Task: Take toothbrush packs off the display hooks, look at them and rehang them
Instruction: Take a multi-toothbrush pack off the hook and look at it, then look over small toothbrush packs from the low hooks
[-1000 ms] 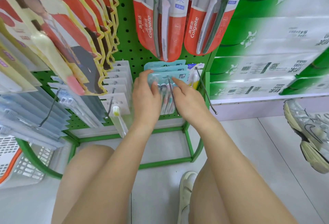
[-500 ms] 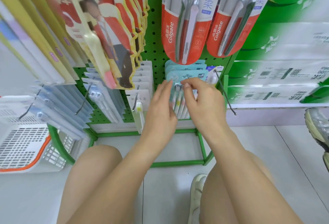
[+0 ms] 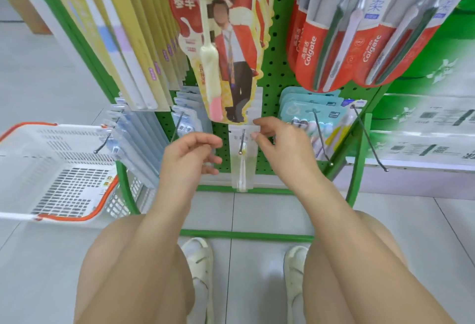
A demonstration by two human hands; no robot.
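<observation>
Low on the green pegboard rack [image 3: 276, 48] | clear toothbrush pack [image 3: 241, 161] hangs on its hook [image 3: 241, 143] | our right hand [image 3: 284, 143] pinches its top-right corner | left hand [image 3: 190, 159] loosely curled, grasping nothing.

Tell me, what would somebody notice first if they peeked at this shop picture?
Probably the two hands in the middle: the left hand and right hand reach either side of a clear toothbrush pack hanging on its hook. Above it dangles a bright red and yellow pack with a pictured person, and red Colgate packs hang at the upper right of the green pegboard.
</observation>
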